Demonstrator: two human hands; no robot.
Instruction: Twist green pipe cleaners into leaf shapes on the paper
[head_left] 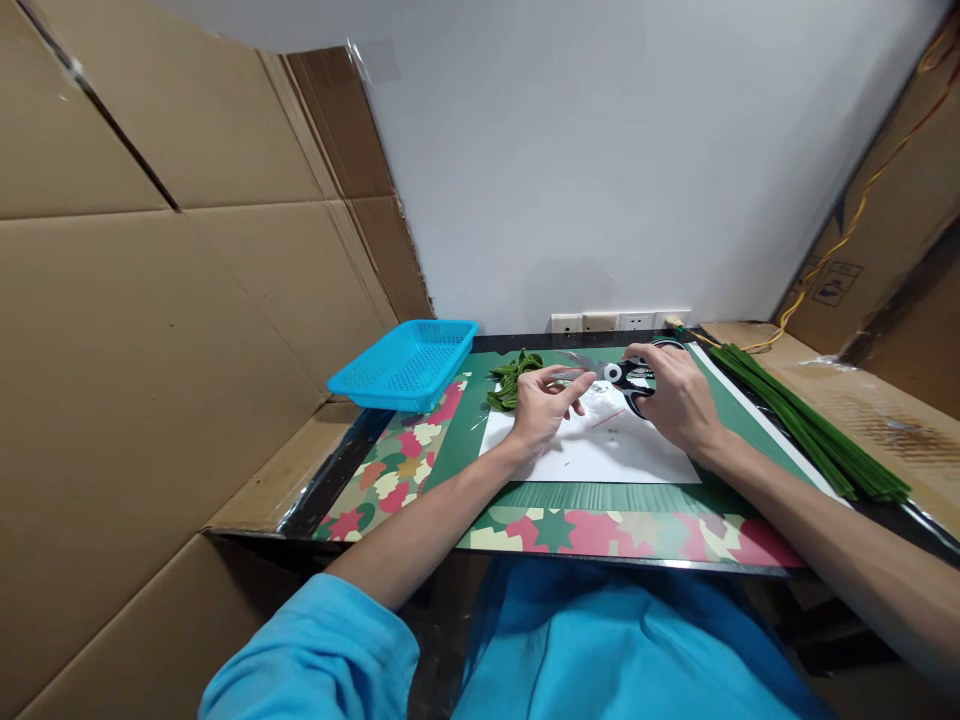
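Observation:
My right hand (675, 395) is wrapped round the black-and-white handles of a pair of scissors (613, 373), whose blades point left and look parted. My left hand (545, 405) is closed, thumb and fingers brought together right by the blades. Whatever those fingers hold is too small or too hidden to make out. Just behind the left hand lies a small pile of curled, fuzzy green pieces (510, 378). Under both hands is a white sheet (585, 458) with a thin red strip (608, 418) and a few tiny dark bits on it.
A blue perforated plastic basket (405, 362) stands at the back left. On the right lies a bundle of long fuzzy green stems (814, 425). A green mat with a patterned border (570, 530) covers the table. Cardboard walls rise at both sides; wall sockets (600, 322) sit behind.

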